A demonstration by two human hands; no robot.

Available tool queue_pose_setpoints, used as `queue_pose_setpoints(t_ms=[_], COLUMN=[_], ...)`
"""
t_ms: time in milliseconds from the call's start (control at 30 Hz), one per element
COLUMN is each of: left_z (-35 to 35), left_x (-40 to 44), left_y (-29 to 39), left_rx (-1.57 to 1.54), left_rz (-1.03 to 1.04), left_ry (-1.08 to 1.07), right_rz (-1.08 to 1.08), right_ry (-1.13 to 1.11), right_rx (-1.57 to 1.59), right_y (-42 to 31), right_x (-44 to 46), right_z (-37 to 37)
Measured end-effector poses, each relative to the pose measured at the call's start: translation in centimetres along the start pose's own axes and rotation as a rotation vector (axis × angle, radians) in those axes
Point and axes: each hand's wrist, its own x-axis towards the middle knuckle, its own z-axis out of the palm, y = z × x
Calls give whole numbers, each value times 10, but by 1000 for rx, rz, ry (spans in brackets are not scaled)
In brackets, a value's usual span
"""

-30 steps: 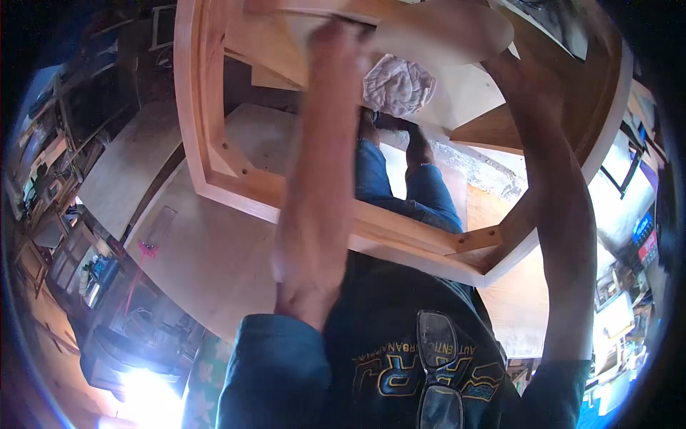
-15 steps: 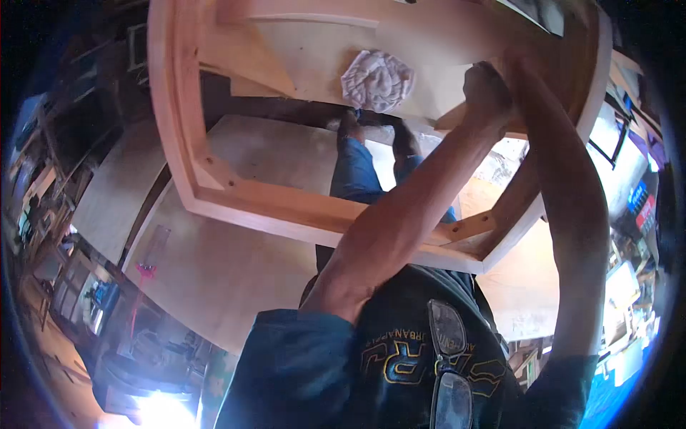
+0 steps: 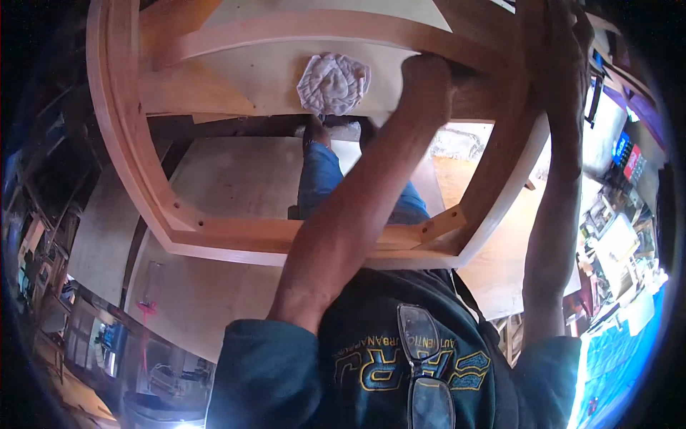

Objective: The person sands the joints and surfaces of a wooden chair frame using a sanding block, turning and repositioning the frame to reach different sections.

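A large wooden frame (image 3: 214, 234) with slanted sides and a curved crossbar (image 3: 343, 27) spans the view in front of my body. My left hand (image 3: 427, 75) reaches across the opening to the crossbar's right part. It is bent and closed there, with most of its fingers hidden against the wood. Along the outer face of the frame's right side, my right hand (image 3: 568, 53) grips the wood near the upper edge, its fingers partly hidden. Through the opening a crumpled whitish cloth (image 3: 334, 84) shows on a pale wooden surface (image 3: 275, 79).
Below the frame lie pale boards (image 3: 239, 168) and my legs (image 3: 321, 175). Eyeglasses (image 3: 421, 357) hang from my dark shirt. Cluttered shelves and wood pieces stand at the left; papers and a blue sheet (image 3: 629, 357) are at the right.
The frame has shifted left in view, and its curved crossbar now shows fully. My right hand has moved from inside the frame to its outer right side; my left hand has shifted left.
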Motion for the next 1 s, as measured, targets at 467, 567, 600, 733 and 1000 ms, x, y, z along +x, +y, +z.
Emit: queue_pose_setpoints(t_ms=[467, 567, 600, 733, 1000], left_z=[-32, -47, -49, -14, -47], left_x=[6, 2, 0, 5, 7], left_y=[41, 45, 43, 22, 11], left_rx=[672, 127, 196, 954, -191], left_rz=[35, -128, -87, 72, -67], left_ry=[-224, 8, -33, -289, 71], right_rz=[145, 191, 176, 34, 80], right_ry=[10, 40, 50, 55, 134], right_rx=[269, 369, 346, 93, 255], right_y=[1, 0, -5, 8, 0], right_x=[3, 1, 1, 0, 2], right_z=[0, 1, -3, 10, 4])
